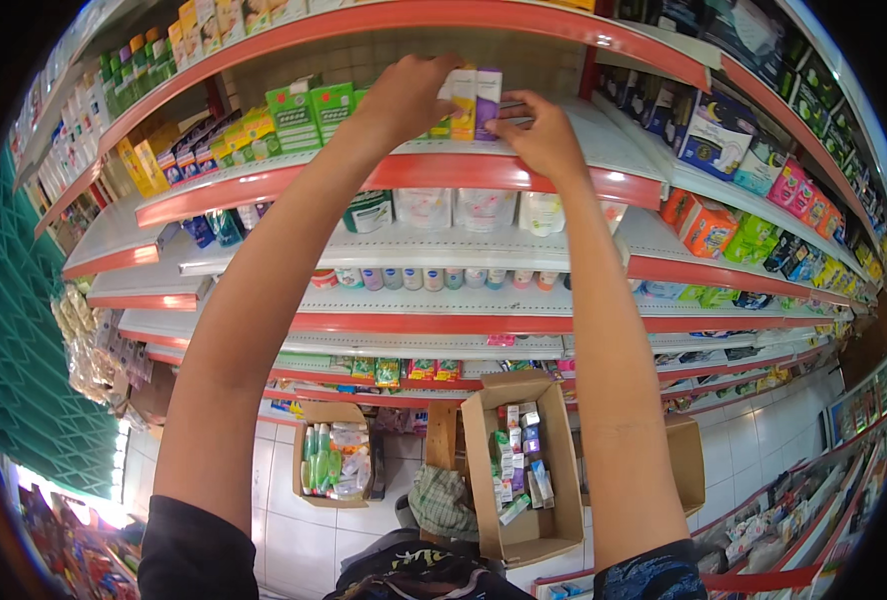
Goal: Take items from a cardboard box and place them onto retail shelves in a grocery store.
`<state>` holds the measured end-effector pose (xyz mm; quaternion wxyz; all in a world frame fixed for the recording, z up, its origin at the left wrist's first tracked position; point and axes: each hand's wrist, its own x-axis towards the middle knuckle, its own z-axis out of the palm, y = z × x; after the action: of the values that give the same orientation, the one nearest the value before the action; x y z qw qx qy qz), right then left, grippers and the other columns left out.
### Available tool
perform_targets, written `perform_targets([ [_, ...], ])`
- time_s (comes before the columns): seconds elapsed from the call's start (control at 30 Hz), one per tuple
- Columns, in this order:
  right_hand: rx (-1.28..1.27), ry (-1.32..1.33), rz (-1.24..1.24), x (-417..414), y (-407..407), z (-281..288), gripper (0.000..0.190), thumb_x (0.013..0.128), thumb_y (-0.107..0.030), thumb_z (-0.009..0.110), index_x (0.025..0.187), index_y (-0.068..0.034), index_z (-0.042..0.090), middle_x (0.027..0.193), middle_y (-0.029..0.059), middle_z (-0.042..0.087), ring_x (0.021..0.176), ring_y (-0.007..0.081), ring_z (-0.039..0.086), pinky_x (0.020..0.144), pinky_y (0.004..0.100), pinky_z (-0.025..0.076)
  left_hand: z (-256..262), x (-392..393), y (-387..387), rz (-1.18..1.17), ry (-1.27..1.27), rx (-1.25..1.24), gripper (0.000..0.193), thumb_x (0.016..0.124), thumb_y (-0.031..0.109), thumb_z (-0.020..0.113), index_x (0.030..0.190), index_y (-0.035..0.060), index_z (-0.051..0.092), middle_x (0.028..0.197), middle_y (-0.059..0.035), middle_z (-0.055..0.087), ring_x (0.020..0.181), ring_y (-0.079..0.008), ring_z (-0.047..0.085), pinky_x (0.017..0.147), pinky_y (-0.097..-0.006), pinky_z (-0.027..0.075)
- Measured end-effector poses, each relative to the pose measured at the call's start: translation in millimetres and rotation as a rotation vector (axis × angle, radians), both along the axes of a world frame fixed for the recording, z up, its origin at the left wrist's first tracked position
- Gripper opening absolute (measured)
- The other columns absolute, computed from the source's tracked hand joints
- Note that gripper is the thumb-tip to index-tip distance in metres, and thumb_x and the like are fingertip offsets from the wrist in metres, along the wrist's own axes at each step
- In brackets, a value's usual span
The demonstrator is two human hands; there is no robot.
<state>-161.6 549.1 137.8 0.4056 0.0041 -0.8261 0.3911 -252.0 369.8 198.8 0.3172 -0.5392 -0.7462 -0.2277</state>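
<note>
On the upper shelf [548, 146], a slim yellow-and-white carton [464, 105] and a purple-and-white carton [489, 106] stand upright side by side. My left hand [412, 96] reaches to the left end of this pair, fingers arched near the carton tops and thumb in front. It partly covers another pale carton, so its grip is unclear. From the right comes my right hand [539, 129], its thumb touching the lower right side of the purple carton and its fingers spread apart. Green boxes [293, 120] stand in a row to the left, partly hidden behind my left hand and forearm.
Below, an open cardboard box [522, 536] holds several small cartons. Another cardboard box [342, 501] holds bottles and pouches. A checked cloth [443, 501] lies between them. Refill pouches [422, 208] line the shelf underneath. Packs of pads [713, 135] fill the right-hand shelves.
</note>
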Motion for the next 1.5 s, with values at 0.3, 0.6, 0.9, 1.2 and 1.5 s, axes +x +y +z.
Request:
perform_targets([
  [0.3, -0.075, 0.17, -0.062, 10, -7, -7, 0.051, 0.072, -0.026, 0.079, 0.114, -0.002, 0.063, 0.108, 0.0128, 0.069, 0.093, 0.0239, 0.067, 0.079, 0.0333, 0.052, -8, 3, -6, -0.047, 0.193, 0.118, 0.064, 0.07, 0.022, 0.081, 0.124, 0.0054, 0.051, 0.126, -0.0191, 0.057, 0.112, -0.0385, 0.057, 0.09, -0.0434, 0.048],
  [0.6, -0.338, -0.189, 0.144, 237, 10, -178, 0.028, 0.082, -0.014, 0.072, 0.104, -0.001, 0.062, 0.095, 0.0073, 0.065, 0.085, 0.0133, 0.061, 0.076, 0.0268, 0.049, -125, 143, -29, -0.245, 0.078, 0.165, 0.031, 0.078, 0.002, 0.067, 0.109, 0.0071, 0.066, 0.106, -0.0105, 0.069, 0.097, -0.0267, 0.067, 0.079, -0.0325, 0.053],
  [0.9, -0.342, -0.544, -0.132, 373, -96, -373, 0.043, 0.072, 0.005, 0.057, 0.112, -0.011, 0.062, 0.134, 0.0203, 0.044, 0.122, 0.0409, 0.046, 0.101, 0.0412, 0.04, -392, 265, -9, -0.339, -0.799, -0.836, 0.033, 0.073, 0.023, 0.072, 0.098, 0.0033, 0.065, 0.09, -0.0136, 0.066, 0.084, -0.0302, 0.067, 0.073, -0.0433, 0.053],
  [1.2, -0.383, -0.575, -0.169, 380, -81, -375, 0.05, 0.068, 0.014, 0.046, 0.107, -0.014, 0.064, 0.131, 0.02, 0.046, 0.115, 0.0398, 0.052, 0.092, 0.0412, 0.046, -448, 338, -14, 0.17, -0.62, -0.953, 0.051, 0.072, 0.02, 0.074, 0.114, -0.0018, 0.054, 0.125, -0.018, 0.05, 0.098, -0.0385, 0.061, 0.081, -0.0461, 0.053],
  [1.5, -0.424, -0.522, -0.172, 381, -82, -371, 0.046, 0.07, 0.012, 0.05, 0.104, -0.014, 0.065, 0.13, 0.0178, 0.048, 0.108, 0.0394, 0.055, 0.091, 0.0437, 0.045, -414, 376, -30, 0.157, -0.916, -0.725, 0.035, 0.074, 0.012, 0.071, 0.1, 0.0035, 0.049, 0.103, -0.0171, 0.06, 0.086, -0.0382, 0.064, 0.071, -0.0481, 0.052],
])
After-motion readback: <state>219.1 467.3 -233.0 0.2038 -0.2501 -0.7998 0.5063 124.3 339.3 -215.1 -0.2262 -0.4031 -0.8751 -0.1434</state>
